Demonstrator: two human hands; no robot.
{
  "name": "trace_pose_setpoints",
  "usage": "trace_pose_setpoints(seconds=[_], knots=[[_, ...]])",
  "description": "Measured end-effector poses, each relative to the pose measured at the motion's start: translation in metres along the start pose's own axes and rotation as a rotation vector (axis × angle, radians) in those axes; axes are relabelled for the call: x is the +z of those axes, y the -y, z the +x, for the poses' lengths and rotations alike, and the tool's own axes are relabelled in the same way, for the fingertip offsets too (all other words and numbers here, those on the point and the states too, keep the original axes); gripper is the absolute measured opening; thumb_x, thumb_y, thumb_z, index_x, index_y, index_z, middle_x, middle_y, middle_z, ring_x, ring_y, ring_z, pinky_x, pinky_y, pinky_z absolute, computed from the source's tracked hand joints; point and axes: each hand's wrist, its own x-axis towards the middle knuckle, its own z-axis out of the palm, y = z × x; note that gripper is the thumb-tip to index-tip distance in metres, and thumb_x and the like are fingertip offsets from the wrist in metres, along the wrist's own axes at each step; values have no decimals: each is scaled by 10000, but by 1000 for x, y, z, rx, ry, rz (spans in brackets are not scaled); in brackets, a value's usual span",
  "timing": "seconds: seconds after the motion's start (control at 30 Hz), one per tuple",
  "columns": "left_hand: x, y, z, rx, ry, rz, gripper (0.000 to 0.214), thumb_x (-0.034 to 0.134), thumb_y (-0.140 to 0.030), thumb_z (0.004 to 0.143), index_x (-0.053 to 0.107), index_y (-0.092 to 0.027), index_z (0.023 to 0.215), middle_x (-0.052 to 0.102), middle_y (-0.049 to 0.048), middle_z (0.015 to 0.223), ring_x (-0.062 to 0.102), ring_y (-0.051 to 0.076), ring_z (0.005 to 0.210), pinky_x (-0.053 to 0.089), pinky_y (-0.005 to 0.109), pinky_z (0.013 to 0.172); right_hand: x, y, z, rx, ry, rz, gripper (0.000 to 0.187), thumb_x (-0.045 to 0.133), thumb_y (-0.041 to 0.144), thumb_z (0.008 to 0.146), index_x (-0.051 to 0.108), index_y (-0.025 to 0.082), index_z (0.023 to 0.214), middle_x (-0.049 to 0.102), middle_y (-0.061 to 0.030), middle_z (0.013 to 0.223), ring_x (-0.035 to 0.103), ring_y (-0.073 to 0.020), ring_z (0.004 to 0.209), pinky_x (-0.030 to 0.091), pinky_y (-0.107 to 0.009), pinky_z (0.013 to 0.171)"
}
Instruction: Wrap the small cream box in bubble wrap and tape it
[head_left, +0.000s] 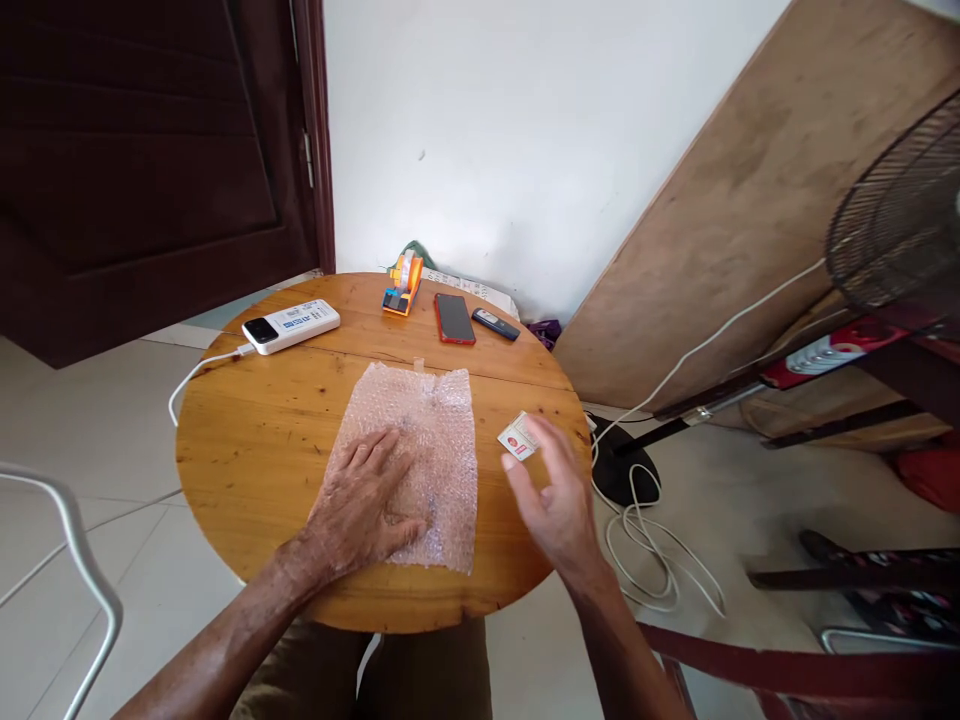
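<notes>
Two hands extend over the round table point(255, 440): my left hand point(360, 505) lies flat, fingers spread, on the bubble wrap point(446, 440) at centre; my right hand point(559, 500), thumb and forefinger apart, is at the small card point(516, 438) right of it, contact I cannot determine.

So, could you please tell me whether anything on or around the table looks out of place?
Only the white cable on the floor right of the table: its loose loops look untidy. Nothing looks spilled, and the bubble wrap lies spread under the left hand.
</notes>
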Motion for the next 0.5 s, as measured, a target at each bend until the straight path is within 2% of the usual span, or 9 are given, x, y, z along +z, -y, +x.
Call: trace_pose_setpoints(seconds=[0.1, 0.17, 0.23, 0.33, 0.5], knots=[[1, 1, 0, -5, -1, 9, 675, 705, -509, 762, 537, -199, 1336, 414, 171, 1516, 320, 358, 1427, 283, 554, 1148, 13, 40, 2, -171, 236, 123, 421, 462, 299, 960, 510, 217, 1371, 558, -110, 1389, 502, -242, 1310, 426, -439, 1095], [2, 1, 0, -9, 5, 8, 696, 715, -495, 754, 520, -208, 1358, 418, 165, 1514, 319, 358, 1427, 281, 555, 1149, 28, 53, 8, -194, 362, 89, 458, 463, 302, 962, 471, 197, 1408, 515, -120, 1442, 465, -249, 1348, 412, -444, 1111], [3, -1, 1, -12, 13, 3, 711, 720, -478, 750, 509, -210, 1374, 423, 164, 1511, 313, 359, 1431, 277, 549, 1153, 44, 54, 17, -154, 422, -8, 478, 460, 309, 965, 455, 170, 1422, 492, -148, 1464, 440, -279, 1369, 393, -483, 1115], [1, -4, 2, -27, 26, 6, 681, 699, -469, 770, 522, -192, 1366, 414, 184, 1513, 313, 373, 1429, 281, 551, 1149, 59, 41, 32, -116, 482, -145, 470, 450, 304, 974, 481, 106, 1399, 488, -188, 1463, 422, -322, 1379, 371, -515, 1110], [-14, -4, 2, 7, 79, -10, 597, 659, -447, 817, 521, -202, 1344, 428, 163, 1513, 336, 343, 1425, 297, 536, 1145, 65, 24, 36, -127, 470, -202, 451, 434, 299, 984, 489, 131, 1399, 470, -158, 1488, 412, -316, 1381, 366, -509, 1086]])
